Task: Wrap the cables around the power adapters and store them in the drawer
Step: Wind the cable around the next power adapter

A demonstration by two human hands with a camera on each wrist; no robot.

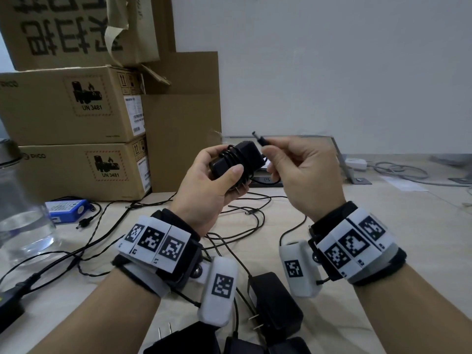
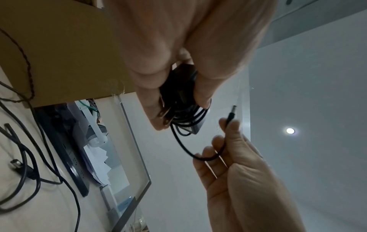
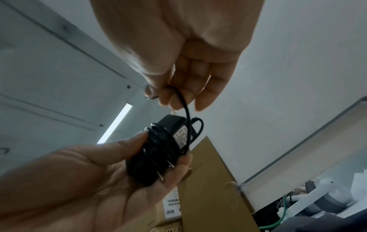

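While L hand grips the black adapter w/ cable coiled round it, R hand pinches the cable's barrel plug. Both held above desk mid-area; a 2nd adapter lies by near edge.

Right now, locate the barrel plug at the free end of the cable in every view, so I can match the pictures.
Head: the barrel plug sits above centre, pinched by the right hand, tip pointing up-left.
Left wrist: right of centre, sticking up from the right hand's fingertips.
Right wrist: left of centre, only its metal tip peeks out beside the thumb.
Shared landmark: the black power adapter with the cable wound round it, held in the left hand.
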